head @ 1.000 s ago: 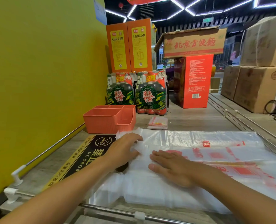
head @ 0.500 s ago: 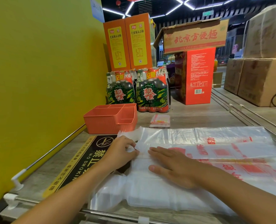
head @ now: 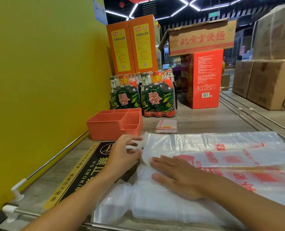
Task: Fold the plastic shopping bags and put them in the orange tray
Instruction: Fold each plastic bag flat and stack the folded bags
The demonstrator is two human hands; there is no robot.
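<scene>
While the right hand lies flat with straight fingers on the plastic shopping bag spread across the near shelf, the left hand pinches the bag's handle strip at its left end (fingers curled round it). The orange tray stands just beyond, far left, with a folded bag to its right.

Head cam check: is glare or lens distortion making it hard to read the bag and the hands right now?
Head view: wide-angle bending curves the yellow wall and shelf rail; ceiling strip lights blow out, the background stays dim; the plastic bag shows mild sheen, print readable; left hand and right hand are sharp; orange tray evenly lit.
</scene>
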